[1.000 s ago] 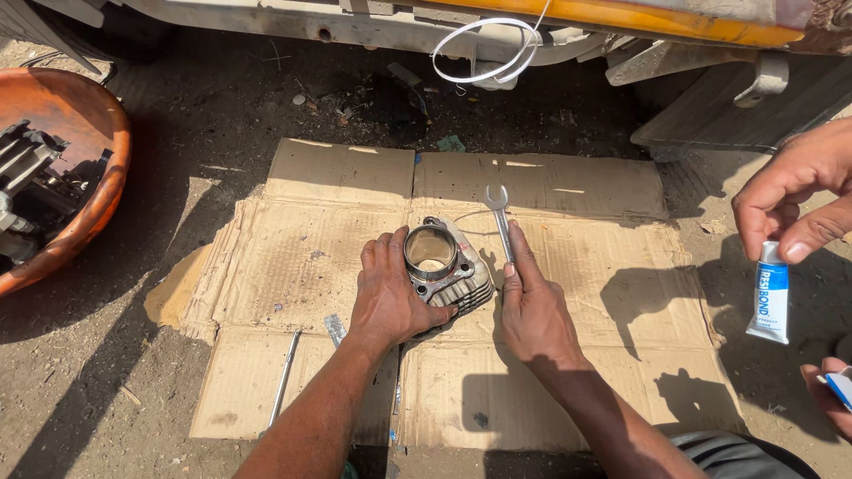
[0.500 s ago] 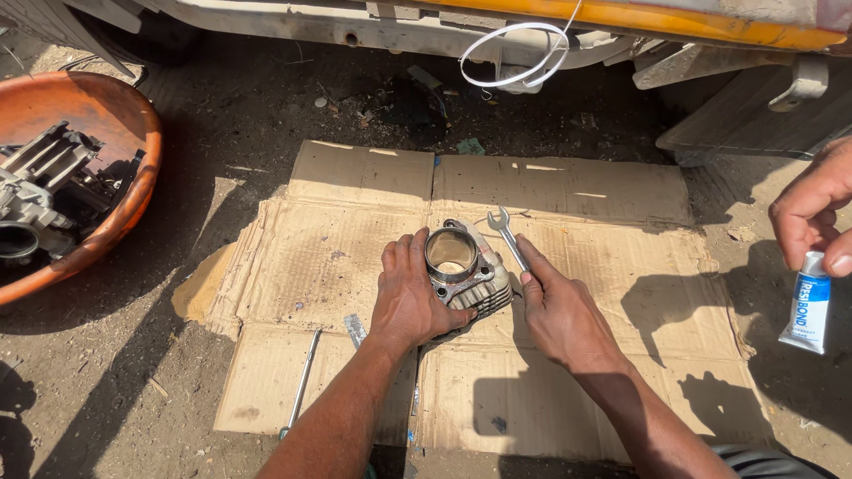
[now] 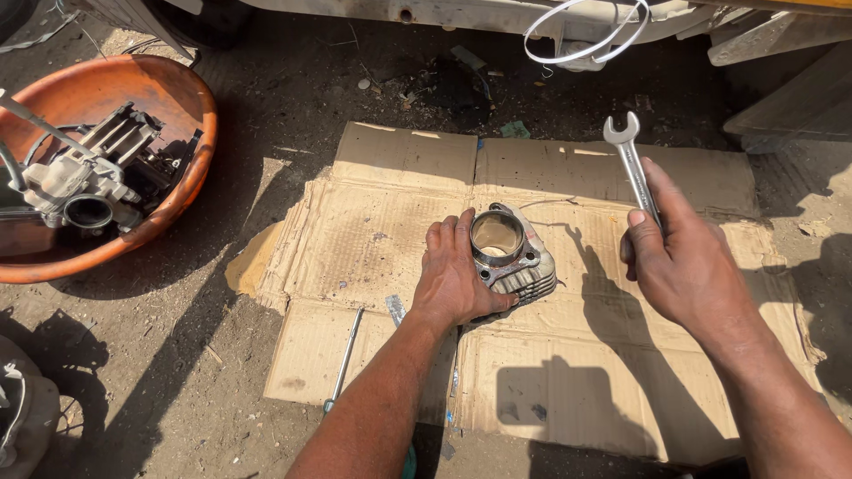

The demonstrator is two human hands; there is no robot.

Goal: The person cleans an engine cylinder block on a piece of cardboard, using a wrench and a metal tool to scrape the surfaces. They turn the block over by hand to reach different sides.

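Left hand (image 3: 457,284) presses on the finned engine cylinder (image 3: 513,257), which stands bore-up on the flattened cardboard (image 3: 390,231). Right hand (image 3: 688,266), raised well clear to the cylinder's right, is clenched around a spanner (image 3: 632,164); its long axis runs upward and away, open end uppermost. The left hand's grip touches the cylinder; the right's does not.
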